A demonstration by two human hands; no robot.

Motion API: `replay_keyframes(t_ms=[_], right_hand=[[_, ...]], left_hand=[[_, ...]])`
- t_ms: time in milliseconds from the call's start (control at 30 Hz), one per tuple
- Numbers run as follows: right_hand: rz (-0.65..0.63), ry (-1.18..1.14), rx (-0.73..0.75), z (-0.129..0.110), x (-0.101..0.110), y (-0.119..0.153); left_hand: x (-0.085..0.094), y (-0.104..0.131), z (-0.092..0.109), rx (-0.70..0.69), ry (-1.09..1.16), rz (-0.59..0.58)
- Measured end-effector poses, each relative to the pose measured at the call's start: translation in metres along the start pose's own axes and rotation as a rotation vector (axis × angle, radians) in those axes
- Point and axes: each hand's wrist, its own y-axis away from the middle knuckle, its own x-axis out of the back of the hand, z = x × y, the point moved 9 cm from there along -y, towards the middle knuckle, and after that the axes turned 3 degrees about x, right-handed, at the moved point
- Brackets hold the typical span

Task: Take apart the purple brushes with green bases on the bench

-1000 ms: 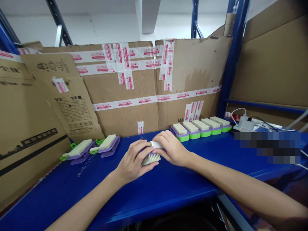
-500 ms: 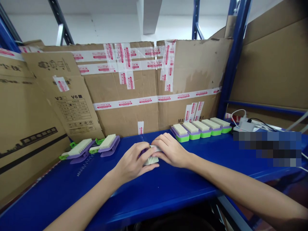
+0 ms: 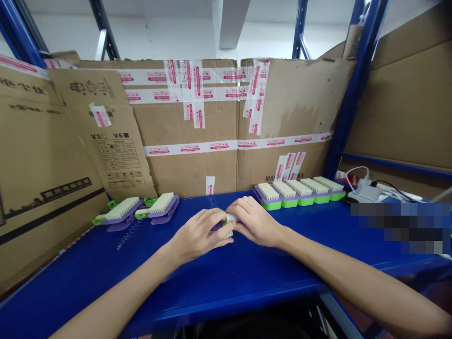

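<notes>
My left hand (image 3: pixel 199 235) is wrapped round a small brush (image 3: pixel 229 234) with pale bristles and a purple body, above the middle of the blue table. The fingers of my right hand (image 3: pixel 256 221) are closed on the light grey and green end piece (image 3: pixel 231 218) of the same brush. Most of the brush is hidden by my fingers. On the left lie two purple brushes with green and white handles, one (image 3: pixel 122 209) behind the other (image 3: pixel 162 205) to its side, bristles up. Several green and purple brushes (image 3: pixel 300 190) stand in a row at the back right, bristles up.
Taped cardboard (image 3: pixel 190 165) walls off the back of the blue table (image 3: pixel 219 287), with more cardboard at both sides. Small clear coils (image 3: pixel 129 234) lie at the left. White plugs and cables (image 3: pixel 370 188) are at the right.
The view has shifted slightly, so the background sits further right. My left hand has turned a little over the brush, and fewer bristles show between my fingers.
</notes>
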Motion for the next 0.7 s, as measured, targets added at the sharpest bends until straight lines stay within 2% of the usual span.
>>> replay_keyframes(t_ms=[333,700], right_hand=[[-0.015,-0.013,0.012,-0.005,0.000,-0.001],[0.026,0.046,0.089,-0.020,0.004,-0.003]], left_hand=[[0.005,-0.001,0.006,-0.048,-0.087,0.039],[0.004,0.003,0.015,-0.116,-0.151,0.069]])
